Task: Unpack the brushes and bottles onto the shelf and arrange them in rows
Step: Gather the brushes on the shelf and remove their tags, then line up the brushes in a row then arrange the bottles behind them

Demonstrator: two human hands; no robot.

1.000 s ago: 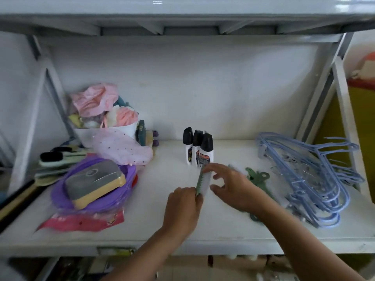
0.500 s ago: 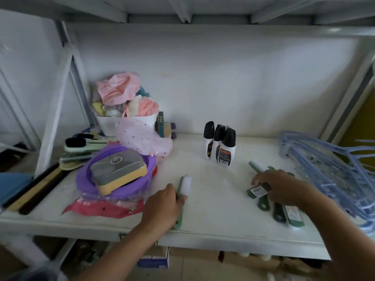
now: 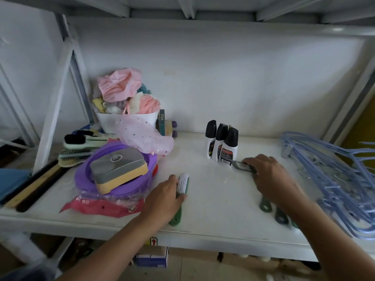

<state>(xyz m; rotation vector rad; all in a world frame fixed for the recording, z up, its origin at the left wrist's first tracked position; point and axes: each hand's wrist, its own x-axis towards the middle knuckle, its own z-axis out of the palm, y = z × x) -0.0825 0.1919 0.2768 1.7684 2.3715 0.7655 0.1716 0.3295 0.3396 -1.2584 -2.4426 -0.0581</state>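
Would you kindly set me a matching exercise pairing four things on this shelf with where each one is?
Things:
1 black-capped bottles
2 white-bristled brush
3 labelled brush
4 blue hangers

Places:
A right end of the shelf
B gripped by the left hand
C gripped by the right hand
D upright, mid-shelf

Pairs: 1-D; 2-B; 3-C; 4-A

Hidden under right hand (image 3: 267, 175): heads of brushes (image 3: 265, 205). Covered by left hand (image 3: 164, 199): mid-section of green brush (image 3: 183, 184). Blurred beyond identification: labelled item (image 3: 241, 166) at right fingertips. Cut off at right edge, blurred: hangers (image 3: 334, 179). Illegible: bottle (image 3: 226, 155) labels.
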